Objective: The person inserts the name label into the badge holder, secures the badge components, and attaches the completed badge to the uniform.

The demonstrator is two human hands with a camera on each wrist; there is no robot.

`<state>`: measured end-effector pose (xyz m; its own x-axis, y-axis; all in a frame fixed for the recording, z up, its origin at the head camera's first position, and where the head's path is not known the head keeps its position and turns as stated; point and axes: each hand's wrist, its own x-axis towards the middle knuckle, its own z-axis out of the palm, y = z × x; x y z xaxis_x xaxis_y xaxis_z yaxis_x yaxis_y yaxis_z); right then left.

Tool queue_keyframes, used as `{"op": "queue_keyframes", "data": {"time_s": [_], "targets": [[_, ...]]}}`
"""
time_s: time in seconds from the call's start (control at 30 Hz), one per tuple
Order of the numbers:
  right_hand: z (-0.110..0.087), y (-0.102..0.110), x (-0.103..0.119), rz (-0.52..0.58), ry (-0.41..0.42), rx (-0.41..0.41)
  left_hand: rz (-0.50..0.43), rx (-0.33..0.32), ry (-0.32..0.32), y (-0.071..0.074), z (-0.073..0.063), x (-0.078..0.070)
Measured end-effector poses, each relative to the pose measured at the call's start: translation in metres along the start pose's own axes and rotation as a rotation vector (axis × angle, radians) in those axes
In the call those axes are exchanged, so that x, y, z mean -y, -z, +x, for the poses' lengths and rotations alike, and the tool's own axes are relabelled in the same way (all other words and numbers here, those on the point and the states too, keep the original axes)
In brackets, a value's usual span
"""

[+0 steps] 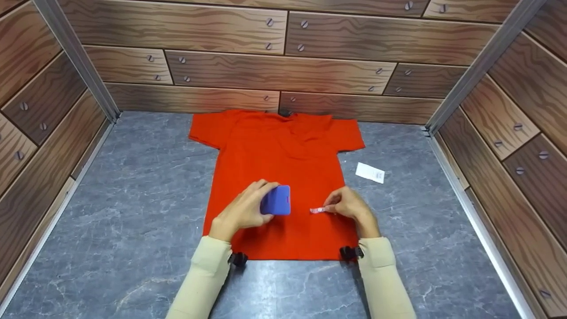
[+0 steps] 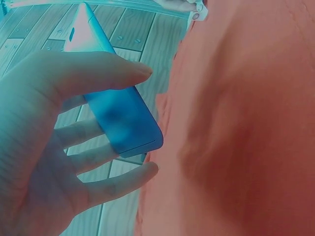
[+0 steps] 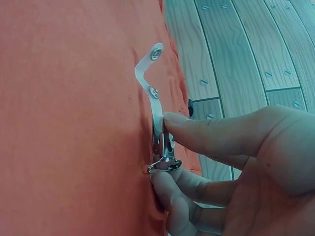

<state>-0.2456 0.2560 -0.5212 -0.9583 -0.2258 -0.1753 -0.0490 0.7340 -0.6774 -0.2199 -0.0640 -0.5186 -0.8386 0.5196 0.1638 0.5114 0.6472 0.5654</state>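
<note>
Sleeves (image 1: 195, 283) lay toward near edge of table (image 1: 133, 212). Left hand (image 1: 242, 208): fingers clamped on blue case (image 1: 278, 201), above red shirt (image 1: 274, 155). Right hand (image 1: 350, 204): fingers pinched strap clip (image 3: 156, 109) over shirt. Judged risks: slight fingertip pinch could let clip drop; pin (image 3: 166, 164), close to shirt, could snag.

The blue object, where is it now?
In the head view, the blue object is in the person's left grip, over the red shirt, left of the pale strap in the right grip.

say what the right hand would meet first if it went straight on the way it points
Probably the blue case in the left hand, but depth is unclear, so the shirt beneath could come first.
</note>
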Motion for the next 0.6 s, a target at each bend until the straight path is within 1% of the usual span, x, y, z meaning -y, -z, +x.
{"op": "queue_keyframes", "data": {"time_s": [0.17, 0.37, 0.53, 0.6], "targets": [[-0.0003, -0.0006, 0.0012, -0.004, 0.012, -0.005, -0.001, 0.008, 0.005, -0.001, -0.0003, -0.0002], [-0.0007, -0.0006, 0.0027, -0.012, 0.015, -0.012, -0.001, 0.002, -0.006, -0.0006, 0.0003, -0.0001], [-0.0005, -0.0006, 0.002, 0.015, 0.017, -0.006, 0.008, -0.007, -0.018, -0.0003, 0.0005, 0.0011], [-0.0002, -0.0002, 0.0017, 0.021, 0.031, -0.004, 0.014, -0.006, -0.016, -0.0001, 0.0001, 0.0012]]}}
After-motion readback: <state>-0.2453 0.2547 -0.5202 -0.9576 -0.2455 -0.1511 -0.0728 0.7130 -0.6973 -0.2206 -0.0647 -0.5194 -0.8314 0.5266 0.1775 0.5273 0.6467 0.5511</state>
